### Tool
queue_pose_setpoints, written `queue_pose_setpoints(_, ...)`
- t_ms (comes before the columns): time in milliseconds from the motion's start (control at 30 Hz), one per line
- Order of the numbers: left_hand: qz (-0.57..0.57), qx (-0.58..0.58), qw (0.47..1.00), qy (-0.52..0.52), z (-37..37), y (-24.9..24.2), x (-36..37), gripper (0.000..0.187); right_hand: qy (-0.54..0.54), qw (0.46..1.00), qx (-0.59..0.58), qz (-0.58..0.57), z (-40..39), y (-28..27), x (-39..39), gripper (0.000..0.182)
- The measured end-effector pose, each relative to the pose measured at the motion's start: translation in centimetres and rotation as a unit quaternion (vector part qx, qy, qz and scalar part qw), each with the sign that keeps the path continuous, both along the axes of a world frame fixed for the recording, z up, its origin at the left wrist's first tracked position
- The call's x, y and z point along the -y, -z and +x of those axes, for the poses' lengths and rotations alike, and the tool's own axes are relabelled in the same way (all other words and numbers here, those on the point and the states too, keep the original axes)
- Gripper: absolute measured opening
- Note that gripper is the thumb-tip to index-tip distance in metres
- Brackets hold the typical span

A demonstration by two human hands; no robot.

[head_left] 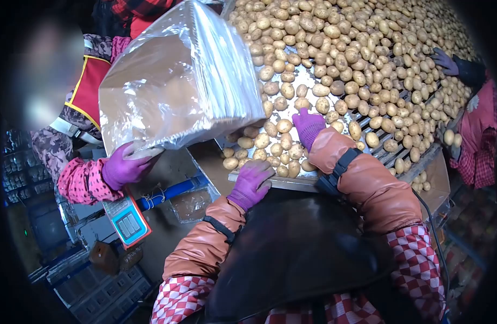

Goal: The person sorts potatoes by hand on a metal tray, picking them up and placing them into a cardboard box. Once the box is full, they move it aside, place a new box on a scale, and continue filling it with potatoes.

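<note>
Potatoes cover a sorting table in front of me, thinning out near its front edge. My left hand, in a purple glove with soiled fingertips, lies at the metal edge beside several potatoes. Its fingers are stretched out and hold nothing. Farther in, my right hand, also gloved in purple, reaches among the loose potatoes. It looks open, its fingertips close to a potato; their undersides are hidden. To the left of both hands, a carton lined with a clear plastic bag is tilted with its mouth towards me.
At left, a co-worker's purple-gloved hand holds the lined carton's lower edge. Another person's gloved hand touches potatoes at far right. A digital scale and a blue tube are at lower left. Slatted bars show under the potatoes.
</note>
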State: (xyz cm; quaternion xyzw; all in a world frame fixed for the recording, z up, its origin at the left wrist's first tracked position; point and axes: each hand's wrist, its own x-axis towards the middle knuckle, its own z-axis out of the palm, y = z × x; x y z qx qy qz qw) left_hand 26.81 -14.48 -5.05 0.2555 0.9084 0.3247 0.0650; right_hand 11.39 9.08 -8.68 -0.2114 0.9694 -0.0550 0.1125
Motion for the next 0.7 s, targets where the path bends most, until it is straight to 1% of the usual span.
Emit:
queue_pose_setpoints(33,-0.002,0.001,1.000,-0.007,-0.1,0.4,-0.1,0.050,0.003,1.000,0.006,-0.002,0.1,0.3,-0.8,0.022)
queue_pose_setpoints(67,-0.004,0.001,1.000,-0.012,-0.4,0.8,-0.4,0.052,0.019,0.999,0.023,-0.015,-0.3,1.0,-1.6,0.029)
queue_pose_setpoints(100,-0.007,0.002,1.000,-0.015,-0.6,0.7,-0.9,0.053,0.038,0.996,0.049,-0.058,-0.2,0.3,-2.2,0.030)
queue_pose_setpoints(133,-0.051,0.016,0.998,-0.014,-0.9,0.6,-1.6,0.060,0.063,0.990,0.073,-0.101,0.1,-0.3,-2.9,0.032)
queue_pose_setpoints(167,-0.068,0.009,0.998,-0.006,-1.4,0.4,-2.2,0.062,0.092,0.981,0.093,-0.142,0.5,-1.0,-3.8,0.033)
queue_pose_setpoints(200,-0.081,0.000,0.997,0.010,-2.1,0.4,-2.6,0.064,0.175,0.952,0.104,-0.229,1.4,-1.5,-4.5,0.047)
queue_pose_setpoints(233,-0.087,-0.011,0.995,0.036,-3.0,0.6,-3.5,0.066,0.216,0.916,0.076,-0.328,2.7,0.4,-5.4,0.045)
queue_pose_setpoints(267,-0.115,-0.015,0.992,0.054,-3.7,0.7,-4.3,0.068,0.258,0.807,0.155,-0.509,4.2,-0.1,-6.5,0.039)
queue_pose_setpoints(300,-0.144,-0.020,0.987,0.074,-4.4,0.8,-4.8,0.070,0.322,0.634,0.275,-0.648,5.8,-1.0,-8.1,0.038)
queue_pose_setpoints(333,-0.141,-0.041,0.986,0.077,-5.2,1.2,-5.5,0.071,0.290,0.660,0.236,-0.652,7.4,0.2,-10.4,0.035)
queue_pose_setpoints(367,-0.138,-0.061,0.985,0.079,-6.3,1.8,-6.2,0.073,0.317,0.452,0.324,-0.768,9.4,-0.5,-12.6,0.034)
queue_pose_setpoints(433,-0.128,-0.061,0.990,0.022,-8.6,2.7,-7.8,0.073,0.417,0.353,0.335,-0.768,12.8,-6.3,-16.8,0.035)
queue_pose_setpoints(500,-0.159,-0.057,0.986,0.009,-11.1,3.8,-8.9,0.074,0.458,0.373,0.273,-0.759,16.5,-5.8,-21.0,0.037)
queue_pose_setpoints(533,-0.184,-0.058,0.981,0.020,-11.7,3.9,-9.7,0.074,0.476,0.326,0.245,-0.779,18.3,-6.9,-22.9,0.038)
queue_pose_setpoints(567,-0.200,-0.083,0.976,0.014,-11.7,4.5,-10.6,0.072,0.489,0.295,0.197,-0.796,20.2,-7.9,-24.2,0.039)
queue_pose_setpoints(600,-0.208,-0.103,0.973,0.012,-11.8,5.2,-11.2,0.070,0.494,0.284,0.153,-0.807,21.9,-7.1,-25.9,0.043)
queue_pose_setpoints(633,-0.220,-0.121,0.968,0.007,-11.8,5.5,-11.7,0.069,0.498,0.271,0.112,-0.816,22.9,-7.5,-27.3,0.047)
queue_pose_setpoints(700,-0.267,-0.096,0.958,-0.035,-12.0,6.1,-12.4,0.065,0.547,0.282,0.068,-0.785,26.1,-10.4,-30.2,0.050)
